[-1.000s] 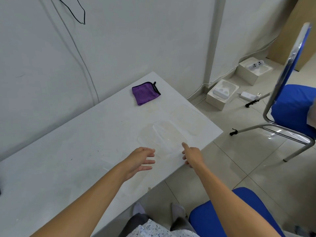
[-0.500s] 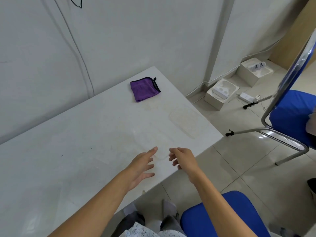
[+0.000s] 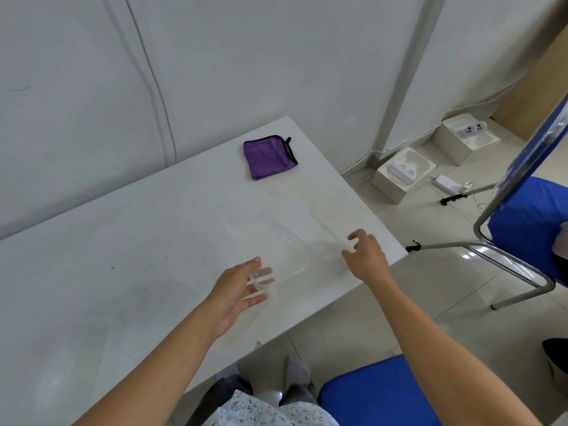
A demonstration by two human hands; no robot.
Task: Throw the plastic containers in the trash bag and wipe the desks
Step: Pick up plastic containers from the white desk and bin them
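Two clear plastic containers lay on the white desk (image 3: pixel 123 241). The larger rectangular tub (image 3: pixel 272 250) sat upright near the front edge, and the shallower tray (image 3: pixel 336 215) lay just beside it, at the desk's right corner. A folded purple cloth (image 3: pixel 269 156) lay flat near the wall, well apart from both.

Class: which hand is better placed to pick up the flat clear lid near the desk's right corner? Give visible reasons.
The right hand: it is at the near edge of the lid, while the left hand is at the deeper container, farther from it.
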